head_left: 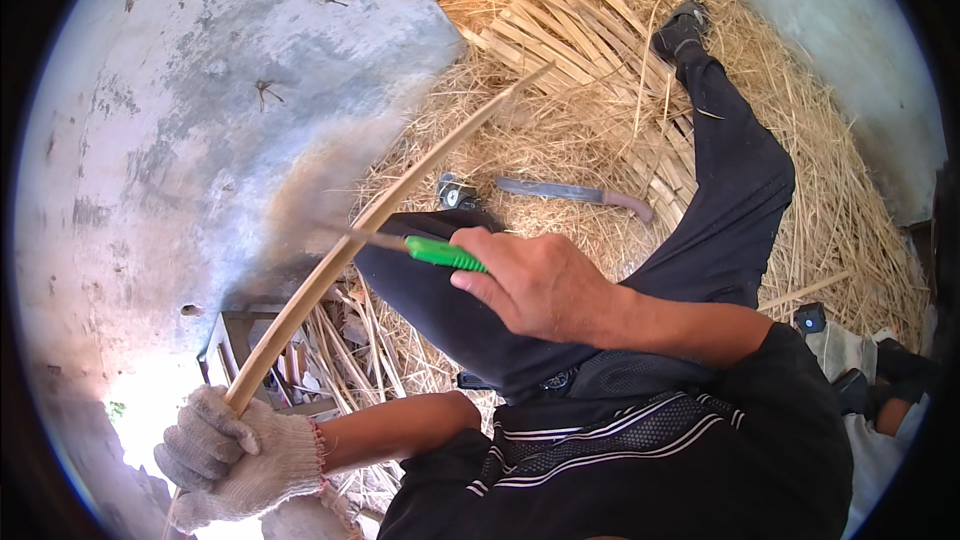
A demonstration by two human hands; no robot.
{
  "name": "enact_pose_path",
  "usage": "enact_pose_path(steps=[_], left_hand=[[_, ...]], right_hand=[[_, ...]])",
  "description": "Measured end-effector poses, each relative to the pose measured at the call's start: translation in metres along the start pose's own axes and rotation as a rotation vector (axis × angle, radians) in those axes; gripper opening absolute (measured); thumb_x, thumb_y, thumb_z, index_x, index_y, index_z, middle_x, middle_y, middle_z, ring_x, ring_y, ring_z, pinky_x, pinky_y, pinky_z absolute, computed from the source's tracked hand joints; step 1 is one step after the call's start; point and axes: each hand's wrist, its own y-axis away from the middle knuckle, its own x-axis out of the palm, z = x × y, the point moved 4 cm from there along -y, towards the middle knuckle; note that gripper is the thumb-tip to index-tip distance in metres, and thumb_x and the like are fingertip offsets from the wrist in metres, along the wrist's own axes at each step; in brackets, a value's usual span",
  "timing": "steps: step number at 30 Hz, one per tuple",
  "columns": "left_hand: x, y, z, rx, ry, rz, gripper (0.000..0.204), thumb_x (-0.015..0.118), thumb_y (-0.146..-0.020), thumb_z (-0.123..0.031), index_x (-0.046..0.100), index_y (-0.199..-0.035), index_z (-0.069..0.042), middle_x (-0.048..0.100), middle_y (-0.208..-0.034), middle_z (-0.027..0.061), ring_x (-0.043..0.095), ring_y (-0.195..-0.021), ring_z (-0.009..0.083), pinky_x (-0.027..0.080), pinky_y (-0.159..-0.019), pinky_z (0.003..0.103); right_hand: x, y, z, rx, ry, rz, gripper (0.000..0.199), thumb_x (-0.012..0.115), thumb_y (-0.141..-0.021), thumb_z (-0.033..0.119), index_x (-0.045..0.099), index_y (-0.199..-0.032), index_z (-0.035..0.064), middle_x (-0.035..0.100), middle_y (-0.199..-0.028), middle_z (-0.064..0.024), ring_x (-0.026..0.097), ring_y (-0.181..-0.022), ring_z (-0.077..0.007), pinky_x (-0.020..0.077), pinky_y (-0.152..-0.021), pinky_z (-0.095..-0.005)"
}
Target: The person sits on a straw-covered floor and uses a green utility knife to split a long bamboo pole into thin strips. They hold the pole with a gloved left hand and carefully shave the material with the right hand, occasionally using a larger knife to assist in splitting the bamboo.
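Observation:
My left hand [230, 460], in a pale knitted work glove, is closed round the lower end of a long, slightly curved bamboo strip [290, 325]. The strip slants up and away to the right, its narrow far tip over the straw. Bare, my right hand [550, 285] grips a knife by its ridged green handle [440, 253]. The blade points left and crosses the strip near its middle; it is blurred, and I cannot tell whether it touches. Beyond my bent left leg, a machete [560, 190] with a brown handle lies on the shavings.
Straw-like shavings [830, 210] cover the floor, with a pile of split strips [560, 35] at the far side. A stained wall [200, 120] stands close on the left, above a dark-framed box [235, 335]. Part of another person [890, 410] shows at the lower right.

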Motion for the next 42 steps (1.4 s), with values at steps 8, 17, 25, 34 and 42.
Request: enact_pose_path(steps=[8,17,25,34,42], left_hand=[[0.016,0.016,0.018,-0.126,0.21,0.238,0.059,0.053,-0.086,-0.064,0.031,-0.054,-0.02,0.023,-0.039,-0.007,0.023,-0.029,0.0047,0.029,-0.03,0.02],[0.022,0.027,0.02,-0.129,0.403,0.394,0.06,0.057,-0.081,-0.069,0.036,-0.055,-0.019,0.025,-0.039,-0.0075,0.023,-0.031,0.0051,0.03,-0.034,0.021],[0.045,0.073,0.073,-0.109,0.464,0.436,0.058,0.055,-0.083,-0.068,0.048,-0.061,-0.014,0.039,-0.056,-0.0035,0.038,-0.048,0.0115,0.036,-0.046,0.027],[0.062,0.135,0.099,0.11,-0.342,1.335,0.051,0.081,-0.053,-0.025,0.072,-0.103,-0.022,0.062,-0.112,0.0094,0.056,-0.11,0.0323,0.043,-0.097,0.047],[0.006,0.167,0.134,-1.267,0.184,0.792,0.054,0.054,-0.092,-0.029,0.045,-0.135,0.004,0.059,-0.114,0.0142,0.065,-0.086,0.0196,0.054,-0.076,0.029]], right_hand=[[0.012,0.0,-0.041,0.267,0.374,0.131,0.028,0.049,-0.097,0.03,0.05,-0.092,0.0026,0.053,-0.051,-0.0113,0.059,-0.046,-0.0311,0.0474,-0.041,-0.0411],[0.022,-0.006,-0.095,0.413,0.371,0.121,0.033,0.052,-0.096,0.034,0.052,-0.101,0.0009,0.056,-0.059,-0.0128,0.057,-0.048,-0.0322,0.047,-0.046,-0.0421],[0.026,-0.013,-0.101,0.8,-0.944,-0.112,0.04,0.061,-0.092,0.042,0.045,-0.092,0.0046,0.063,-0.076,-0.0126,0.046,-0.045,-0.0102,0.0448,-0.046,-0.0273],[0.0,-0.059,-0.127,0.525,-1.128,-0.336,0.02,0.055,-0.096,0.018,0.037,-0.093,0.0094,0.067,-0.09,-0.0182,0.045,-0.045,-0.0073,0.0424,-0.043,-0.0232],[-0.023,-0.072,-0.056,0.124,-1.094,-0.037,0.015,0.045,-0.098,0.013,0.035,-0.109,0.015,0.068,-0.095,-0.0179,0.042,-0.049,-0.0025,0.033,-0.042,-0.0156]])
